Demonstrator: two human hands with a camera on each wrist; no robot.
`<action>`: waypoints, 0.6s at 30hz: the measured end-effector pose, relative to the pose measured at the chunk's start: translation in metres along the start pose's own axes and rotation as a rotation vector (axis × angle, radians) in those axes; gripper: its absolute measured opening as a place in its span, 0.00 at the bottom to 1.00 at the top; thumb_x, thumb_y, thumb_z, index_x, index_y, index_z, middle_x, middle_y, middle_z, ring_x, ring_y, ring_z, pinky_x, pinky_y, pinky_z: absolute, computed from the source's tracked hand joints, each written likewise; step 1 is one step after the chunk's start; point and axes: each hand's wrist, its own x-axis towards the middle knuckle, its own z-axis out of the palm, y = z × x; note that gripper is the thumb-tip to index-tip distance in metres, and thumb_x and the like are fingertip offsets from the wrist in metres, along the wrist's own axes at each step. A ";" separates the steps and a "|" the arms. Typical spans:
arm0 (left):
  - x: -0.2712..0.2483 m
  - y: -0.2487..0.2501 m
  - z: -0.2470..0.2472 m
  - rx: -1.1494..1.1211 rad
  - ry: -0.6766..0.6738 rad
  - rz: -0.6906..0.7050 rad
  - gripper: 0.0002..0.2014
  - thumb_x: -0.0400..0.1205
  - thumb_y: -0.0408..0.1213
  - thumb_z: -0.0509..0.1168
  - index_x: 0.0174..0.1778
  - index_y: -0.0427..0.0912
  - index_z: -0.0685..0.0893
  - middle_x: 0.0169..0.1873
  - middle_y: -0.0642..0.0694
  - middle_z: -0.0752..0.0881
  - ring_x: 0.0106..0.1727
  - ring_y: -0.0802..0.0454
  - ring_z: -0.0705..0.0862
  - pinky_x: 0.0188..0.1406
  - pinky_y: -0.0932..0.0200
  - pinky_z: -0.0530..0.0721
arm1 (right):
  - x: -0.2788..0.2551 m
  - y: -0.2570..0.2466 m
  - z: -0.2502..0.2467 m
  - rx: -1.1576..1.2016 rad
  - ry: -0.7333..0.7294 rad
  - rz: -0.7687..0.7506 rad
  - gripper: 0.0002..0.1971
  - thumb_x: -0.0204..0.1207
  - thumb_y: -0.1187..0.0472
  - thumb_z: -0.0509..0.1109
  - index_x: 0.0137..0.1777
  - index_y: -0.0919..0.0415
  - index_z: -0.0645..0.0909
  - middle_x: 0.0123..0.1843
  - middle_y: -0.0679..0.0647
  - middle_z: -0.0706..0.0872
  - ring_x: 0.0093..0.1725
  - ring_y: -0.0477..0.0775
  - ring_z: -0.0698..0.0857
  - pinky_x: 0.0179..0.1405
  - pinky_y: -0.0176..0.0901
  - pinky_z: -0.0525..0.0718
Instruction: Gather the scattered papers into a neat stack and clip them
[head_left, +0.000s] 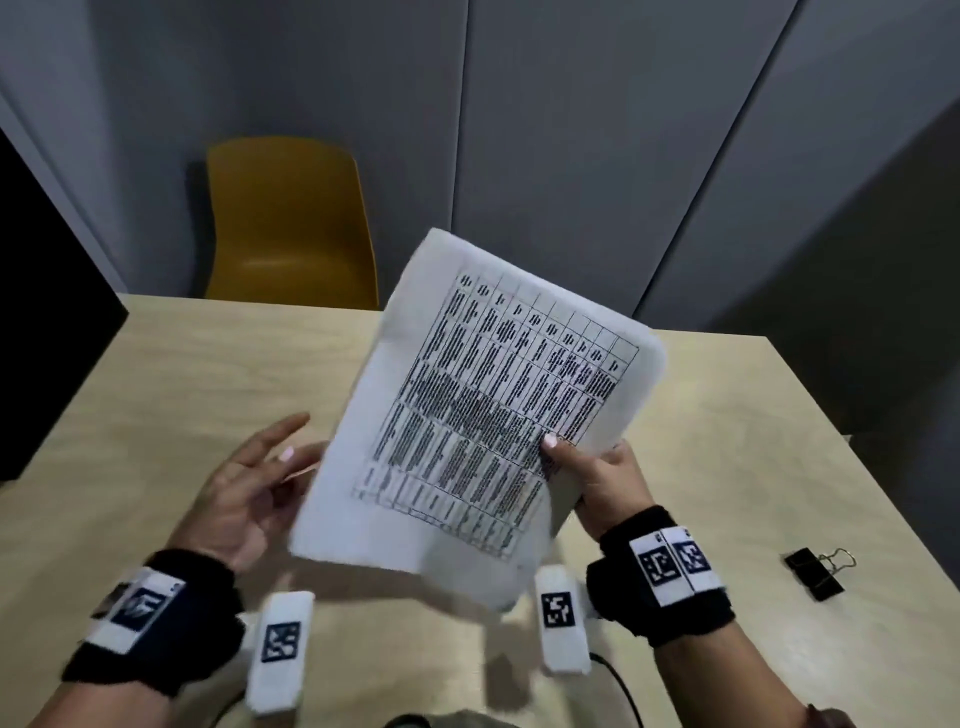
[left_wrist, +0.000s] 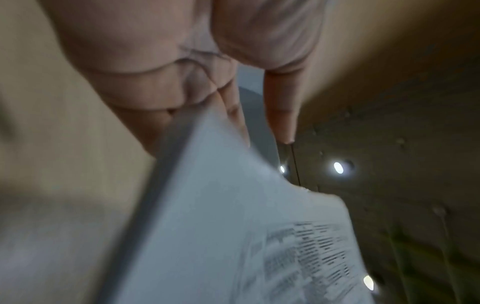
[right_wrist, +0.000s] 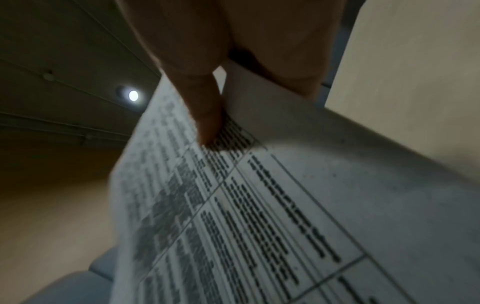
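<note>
A stack of white papers (head_left: 467, 405) printed with a table is lifted off the wooden table (head_left: 182, 374) and tilted toward me. My right hand (head_left: 592, 467) pinches its lower right edge, thumb on the printed face, as the right wrist view confirms at the papers (right_wrist: 285, 205). My left hand (head_left: 249, 483) is open beside the stack's left edge, fingers spread; in the left wrist view the papers (left_wrist: 221, 236) lie close against the left fingers (left_wrist: 280, 115), and contact is unclear. A black binder clip (head_left: 815, 571) lies on the table to the right.
A yellow chair (head_left: 291, 223) stands behind the table's far edge, before grey wall panels. A dark panel (head_left: 47, 312) sits at the left. A black cable (head_left: 618, 686) runs near the front edge.
</note>
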 end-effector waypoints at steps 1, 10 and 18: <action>0.000 0.011 -0.001 0.065 -0.094 -0.007 0.20 0.63 0.45 0.79 0.52 0.52 0.88 0.42 0.43 0.92 0.39 0.50 0.91 0.38 0.59 0.89 | 0.000 -0.002 -0.004 -0.064 -0.028 -0.020 0.08 0.70 0.78 0.69 0.38 0.64 0.81 0.26 0.49 0.87 0.28 0.50 0.85 0.28 0.41 0.85; 0.011 0.009 0.055 0.536 -0.070 0.284 0.22 0.53 0.67 0.76 0.38 0.61 0.90 0.35 0.65 0.90 0.39 0.67 0.86 0.42 0.69 0.85 | -0.006 -0.001 0.025 -0.415 -0.052 -0.155 0.08 0.72 0.69 0.72 0.39 0.55 0.83 0.40 0.55 0.88 0.47 0.63 0.87 0.50 0.56 0.87; 0.015 0.005 0.059 0.610 -0.071 0.381 0.17 0.61 0.48 0.75 0.46 0.53 0.87 0.40 0.70 0.89 0.46 0.69 0.87 0.49 0.71 0.83 | -0.004 -0.004 0.025 -0.311 -0.018 -0.274 0.17 0.68 0.72 0.75 0.54 0.60 0.78 0.45 0.48 0.88 0.43 0.40 0.88 0.44 0.40 0.88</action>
